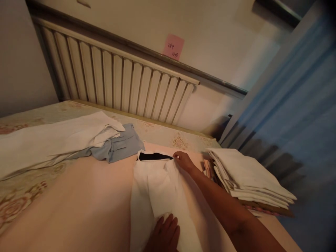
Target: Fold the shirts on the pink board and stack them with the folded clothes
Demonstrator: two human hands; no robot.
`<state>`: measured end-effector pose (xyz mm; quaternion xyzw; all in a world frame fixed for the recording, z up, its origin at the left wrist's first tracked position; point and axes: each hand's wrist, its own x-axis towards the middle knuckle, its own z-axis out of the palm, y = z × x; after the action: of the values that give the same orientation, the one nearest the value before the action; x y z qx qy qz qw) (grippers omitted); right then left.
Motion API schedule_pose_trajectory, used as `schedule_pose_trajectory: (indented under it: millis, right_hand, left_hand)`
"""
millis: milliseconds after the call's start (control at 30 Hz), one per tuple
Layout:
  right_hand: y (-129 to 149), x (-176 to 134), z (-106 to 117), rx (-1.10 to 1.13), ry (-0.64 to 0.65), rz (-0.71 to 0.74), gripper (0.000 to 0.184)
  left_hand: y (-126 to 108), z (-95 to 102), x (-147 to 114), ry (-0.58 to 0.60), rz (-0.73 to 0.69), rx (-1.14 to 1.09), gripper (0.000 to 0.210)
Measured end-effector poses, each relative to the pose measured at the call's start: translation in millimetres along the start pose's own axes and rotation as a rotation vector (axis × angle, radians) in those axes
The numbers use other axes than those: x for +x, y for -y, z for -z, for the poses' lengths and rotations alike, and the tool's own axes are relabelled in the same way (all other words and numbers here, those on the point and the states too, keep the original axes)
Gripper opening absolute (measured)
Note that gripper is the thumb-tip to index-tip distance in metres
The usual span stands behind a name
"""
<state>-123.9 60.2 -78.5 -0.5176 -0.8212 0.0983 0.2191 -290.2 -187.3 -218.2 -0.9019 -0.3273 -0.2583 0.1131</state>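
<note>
A pair of white trousers (162,185) lies lengthwise in front of me, its waist at the far end. The waist gapes a little and shows a black inside (154,156). At the right corner of the waistband, my right hand (184,161) pinches the edge of the cloth. My left hand (165,232) rests flat on the trouser legs nearer to me, fingers stretched out. The lower end of the trousers runs out of view at the bottom.
More white trousers (60,134) lie spread on the left, over a blue-grey garment (126,143). A stack of folded white clothes (249,171) stands on the right. Behind are a radiator (126,80) and a pink note (173,46); a blue curtain (294,133) hangs right.
</note>
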Motion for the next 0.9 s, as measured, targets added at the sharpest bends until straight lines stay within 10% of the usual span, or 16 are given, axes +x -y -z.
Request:
schedule_pose_trajectory:
  millis: [333, 900]
  right_hand:
    - [35, 5, -22, -0.113, 0.232, 0.106, 0.032]
    - [88, -8, -20, -0.106, 0.113, 0.181, 0.031]
  left_hand:
    - [-5, 8.1, 2, 0.062, 0.059, -0.077, 0.046]
    - [-8, 33.3, 5, 0.097, 0.123, -0.171, 0.052]
